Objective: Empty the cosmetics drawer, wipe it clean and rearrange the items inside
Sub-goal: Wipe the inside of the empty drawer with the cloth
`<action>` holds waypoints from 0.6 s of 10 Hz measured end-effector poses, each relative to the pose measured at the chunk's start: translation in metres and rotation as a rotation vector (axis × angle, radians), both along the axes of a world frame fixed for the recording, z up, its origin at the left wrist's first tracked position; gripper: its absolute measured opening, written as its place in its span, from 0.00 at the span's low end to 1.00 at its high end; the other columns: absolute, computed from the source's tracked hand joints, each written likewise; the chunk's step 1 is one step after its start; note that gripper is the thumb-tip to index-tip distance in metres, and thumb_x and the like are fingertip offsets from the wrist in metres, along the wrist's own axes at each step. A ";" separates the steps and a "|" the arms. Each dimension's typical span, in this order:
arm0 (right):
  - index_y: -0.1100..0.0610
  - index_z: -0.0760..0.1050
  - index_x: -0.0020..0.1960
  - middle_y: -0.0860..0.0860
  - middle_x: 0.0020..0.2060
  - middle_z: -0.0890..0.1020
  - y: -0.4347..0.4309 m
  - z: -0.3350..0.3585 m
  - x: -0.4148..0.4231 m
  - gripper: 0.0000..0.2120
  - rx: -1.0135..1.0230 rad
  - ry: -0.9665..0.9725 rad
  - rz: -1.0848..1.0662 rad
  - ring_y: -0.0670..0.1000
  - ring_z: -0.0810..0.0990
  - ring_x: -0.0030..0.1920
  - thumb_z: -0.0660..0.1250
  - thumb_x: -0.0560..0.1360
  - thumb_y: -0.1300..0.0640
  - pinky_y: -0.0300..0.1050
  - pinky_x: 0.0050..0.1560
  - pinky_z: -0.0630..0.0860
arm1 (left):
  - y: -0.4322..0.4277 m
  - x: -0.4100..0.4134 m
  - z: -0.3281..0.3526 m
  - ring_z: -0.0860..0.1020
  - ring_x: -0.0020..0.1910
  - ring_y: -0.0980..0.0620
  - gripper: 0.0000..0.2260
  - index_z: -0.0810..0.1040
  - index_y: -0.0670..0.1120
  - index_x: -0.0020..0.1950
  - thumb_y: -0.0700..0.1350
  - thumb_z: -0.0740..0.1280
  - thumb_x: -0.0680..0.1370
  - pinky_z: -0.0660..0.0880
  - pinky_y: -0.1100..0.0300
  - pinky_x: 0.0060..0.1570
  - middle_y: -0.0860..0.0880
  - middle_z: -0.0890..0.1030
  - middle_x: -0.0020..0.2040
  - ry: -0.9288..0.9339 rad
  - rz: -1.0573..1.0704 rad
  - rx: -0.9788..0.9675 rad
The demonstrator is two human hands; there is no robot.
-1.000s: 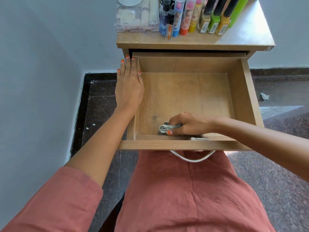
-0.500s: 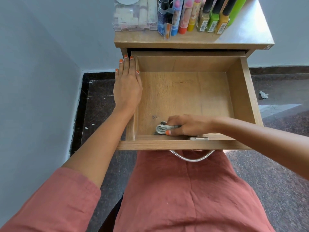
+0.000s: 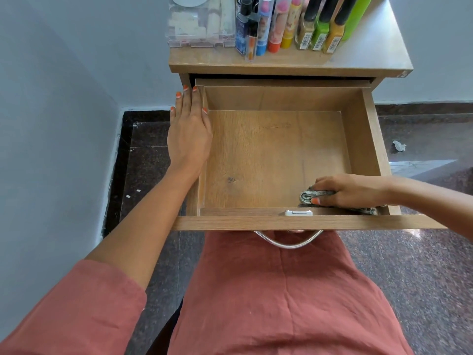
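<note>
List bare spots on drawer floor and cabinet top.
Wooden drawer: floor bare except the front-right corner, where the right hand grips a grey cloth. Left hand rests on the left wall. Wooden cabinet top: right end free; clear plastic box and coloured bottles crowd the rest.

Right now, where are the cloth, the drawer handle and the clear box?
cloth (image 3: 311, 196): head view, bunched end beside the fingertips.
drawer handle (image 3: 286, 245): head view, middle of the metal bar.
clear box (image 3: 199, 40): head view, its front wall.

The person is wearing a loose-sleeved terracotta garment (image 3: 281, 303), with orange nail polish (image 3: 185, 87) showing on the left hand (image 3: 188, 134) and right hand (image 3: 350, 190).
</note>
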State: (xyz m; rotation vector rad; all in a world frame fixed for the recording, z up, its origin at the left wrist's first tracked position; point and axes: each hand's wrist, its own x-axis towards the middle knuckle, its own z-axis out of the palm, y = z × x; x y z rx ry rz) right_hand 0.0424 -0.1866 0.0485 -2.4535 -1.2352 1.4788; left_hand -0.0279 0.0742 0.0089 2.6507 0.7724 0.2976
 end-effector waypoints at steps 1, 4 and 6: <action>0.45 0.73 0.48 0.38 0.42 0.71 0.009 -0.004 -0.003 0.06 0.047 0.007 0.003 0.46 0.73 0.50 0.57 0.79 0.53 0.38 0.52 0.64 | 0.000 0.000 0.000 0.49 0.76 0.48 0.21 0.52 0.42 0.75 0.44 0.46 0.83 0.47 0.55 0.74 0.43 0.53 0.76 0.002 0.006 0.001; 0.58 0.72 0.61 0.53 0.59 0.75 0.024 -0.006 -0.017 0.15 0.082 -0.055 0.030 0.51 0.72 0.59 0.56 0.77 0.66 0.37 0.55 0.64 | 0.000 0.001 0.001 0.50 0.76 0.47 0.20 0.53 0.42 0.75 0.43 0.46 0.82 0.48 0.54 0.74 0.43 0.53 0.76 0.000 0.014 -0.009; 0.56 0.72 0.63 0.54 0.59 0.77 0.008 0.005 0.000 0.17 -0.116 -0.137 0.083 0.54 0.74 0.59 0.58 0.75 0.66 0.48 0.62 0.69 | -0.001 0.001 0.001 0.50 0.76 0.47 0.20 0.53 0.42 0.75 0.43 0.46 0.82 0.49 0.53 0.74 0.42 0.54 0.76 -0.007 0.014 -0.007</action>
